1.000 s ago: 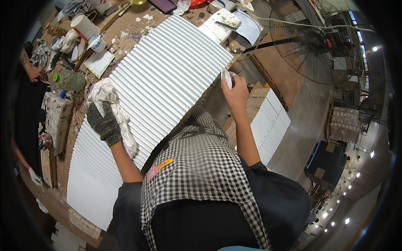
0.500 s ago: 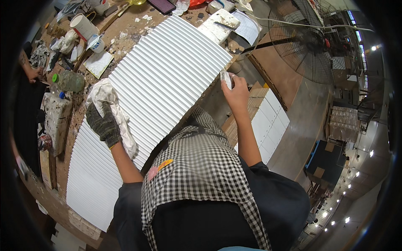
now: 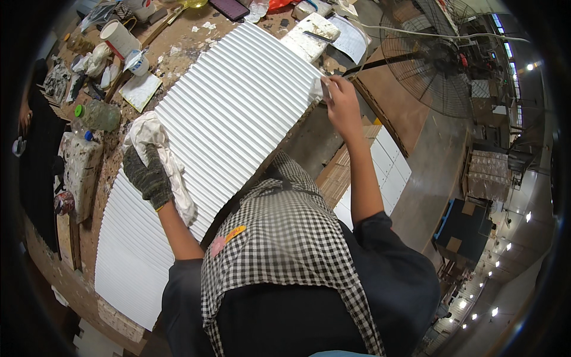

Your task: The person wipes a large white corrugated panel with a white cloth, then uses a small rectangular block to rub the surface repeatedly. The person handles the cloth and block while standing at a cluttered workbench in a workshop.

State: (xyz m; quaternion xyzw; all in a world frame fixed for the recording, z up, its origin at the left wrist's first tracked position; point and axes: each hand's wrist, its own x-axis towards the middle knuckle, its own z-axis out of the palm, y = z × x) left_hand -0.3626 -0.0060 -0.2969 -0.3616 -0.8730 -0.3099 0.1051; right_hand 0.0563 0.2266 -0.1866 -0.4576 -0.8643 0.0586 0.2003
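A white ridged panel (image 3: 238, 101) lies across the workbench in front of me. My left hand (image 3: 146, 172), in a dark grey knitted glove, is closed on a crumpled white cloth (image 3: 156, 134) and rests on the panel's left part. Bare, my right hand (image 3: 344, 102) pinches a small pale flat piece (image 3: 325, 89) against the panel's right corner edge; its exact kind cannot be made out. A second white ridged panel (image 3: 128, 262) lies at the lower left, partly under the first.
On the stained workbench (image 3: 172, 53) stand a white cup (image 3: 119, 37), a green-capped jar (image 3: 101, 116) and a phone (image 3: 229, 8). A white foam block (image 3: 310, 37) lies by the far right corner. A large fan (image 3: 437, 56) stands to the right, and a person in dark clothes (image 3: 38, 172) is at the left.
My right hand has moved up and slightly right, bringing the pale piece onto the panel's corner. My left hand stays on the cloth. The other person's hand at the left has shifted.
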